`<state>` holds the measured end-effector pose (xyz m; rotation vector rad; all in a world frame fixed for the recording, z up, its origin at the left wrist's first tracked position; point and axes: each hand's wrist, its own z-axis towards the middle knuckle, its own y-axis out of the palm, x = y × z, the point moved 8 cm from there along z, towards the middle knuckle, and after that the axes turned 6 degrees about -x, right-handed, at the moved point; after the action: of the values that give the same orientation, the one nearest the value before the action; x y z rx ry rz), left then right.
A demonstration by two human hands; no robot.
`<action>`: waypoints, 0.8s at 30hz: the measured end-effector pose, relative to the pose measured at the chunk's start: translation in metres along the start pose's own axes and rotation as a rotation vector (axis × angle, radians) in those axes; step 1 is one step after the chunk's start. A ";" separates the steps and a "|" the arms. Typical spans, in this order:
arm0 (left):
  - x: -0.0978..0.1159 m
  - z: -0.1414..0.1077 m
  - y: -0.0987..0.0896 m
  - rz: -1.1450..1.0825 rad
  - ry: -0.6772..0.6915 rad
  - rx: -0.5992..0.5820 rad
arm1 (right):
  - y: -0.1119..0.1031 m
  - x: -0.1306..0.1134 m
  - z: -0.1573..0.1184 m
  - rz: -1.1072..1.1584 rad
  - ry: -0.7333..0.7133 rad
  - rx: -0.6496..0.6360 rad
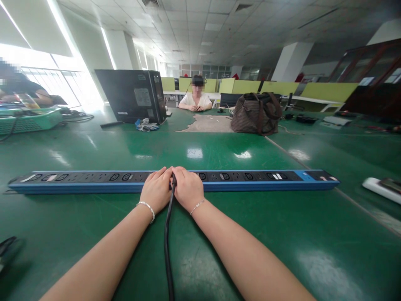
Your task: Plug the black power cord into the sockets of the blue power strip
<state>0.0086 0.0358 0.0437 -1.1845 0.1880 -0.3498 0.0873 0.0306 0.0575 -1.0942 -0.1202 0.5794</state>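
Note:
A long blue and black power strip (78, 189) with several sockets lies crosswise on the green table (94, 234). My left hand (156, 190) and my right hand (189, 188) meet over its middle, fingers closed around the end of a black power cable (168, 246). Between the hands the cable comes out and runs down toward the bottom edge of the view. The plug itself is hidden by my fingers, so I cannot tell how far it sits in a socket.
Farther back stand a black computer case (130, 96), gloves (146, 125) and a brown bag (257, 113). A green basket (34, 120) is at left, a white power strip (380, 190) at right. One person (196, 100) sits opposite, another (26, 85) at far left.

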 end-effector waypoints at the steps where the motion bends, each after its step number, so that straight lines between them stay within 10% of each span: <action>1: 0.000 0.000 0.000 0.005 -0.006 -0.003 | 0.000 0.000 -0.001 -0.001 -0.006 -0.005; 24: 0.003 0.000 -0.006 0.007 -0.016 0.030 | 0.003 0.005 -0.003 0.057 0.000 0.099</action>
<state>0.0102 0.0332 0.0490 -1.1564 0.1721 -0.3358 0.0912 0.0317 0.0527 -1.0044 -0.0600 0.6296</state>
